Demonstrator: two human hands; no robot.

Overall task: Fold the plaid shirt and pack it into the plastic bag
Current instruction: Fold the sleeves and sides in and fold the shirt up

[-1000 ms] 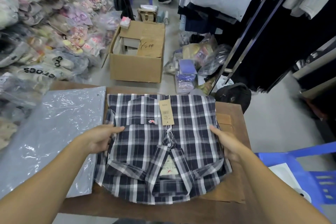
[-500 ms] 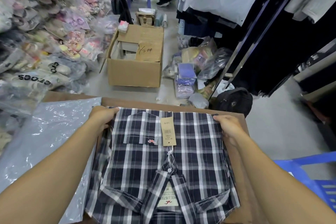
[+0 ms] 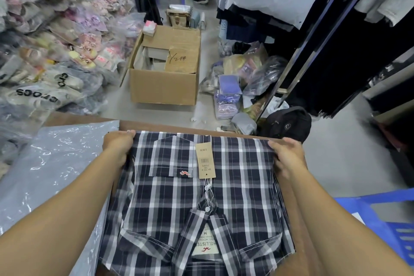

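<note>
The navy-and-white plaid shirt (image 3: 242,188) lies folded on the brown table (image 3: 156,123), collar toward me, with a tan price tag (image 3: 205,160) on its front. My left hand (image 3: 117,147) grips the shirt's far left corner. My right hand (image 3: 285,154) grips its far right corner. The clear plastic bag (image 3: 49,170) lies flat on the table to the left of the shirt, its edge under my left forearm.
An open cardboard box (image 3: 165,83) stands on the floor beyond the table. Bagged shoes (image 3: 44,56) are piled at the left. Dark clothes hang on a rack (image 3: 302,56) at the right. A black backpack (image 3: 289,123) and a blue plastic chair (image 3: 387,222) sit at the right.
Both hands moved from the shirt's sides up to its far corners and took hold of them. The view tilted forward, so the shirt sits lower in the frame.
</note>
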